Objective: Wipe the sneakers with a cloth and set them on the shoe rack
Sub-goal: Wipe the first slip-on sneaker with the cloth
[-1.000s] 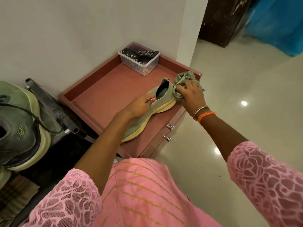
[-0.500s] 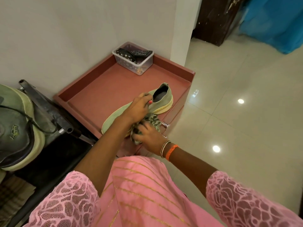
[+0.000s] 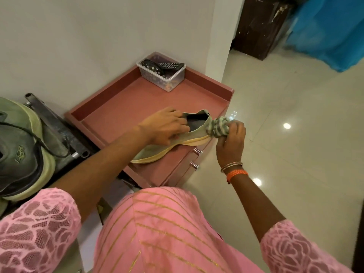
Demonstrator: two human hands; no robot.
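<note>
A pale green sneaker (image 3: pixel 157 149) with a cream sole lies on its side on the pink cabinet top (image 3: pixel 122 115), heel toward the right front edge. My left hand (image 3: pixel 165 127) rests on its upper, fingers curled at the collar of the opening, holding it down. My right hand (image 3: pixel 230 142) grips a bunched green-and-white striped cloth (image 3: pixel 216 126) and presses it against the heel. The toe end is partly hidden under my left forearm.
A clear plastic box (image 3: pixel 163 73) with remotes sits in the cabinet's back corner by the wall. Two drawer knobs (image 3: pixel 196 158) stick out of the cabinet front. A dark metal frame and a grey-green padded object (image 3: pixel 21 152) stand at the left. Glossy tiled floor (image 3: pixel 285 154) spreads right.
My right hand with the cloth has moved from the sneaker's side near the front edge up to the heel. My left hand has slid toward the shoe's opening.
</note>
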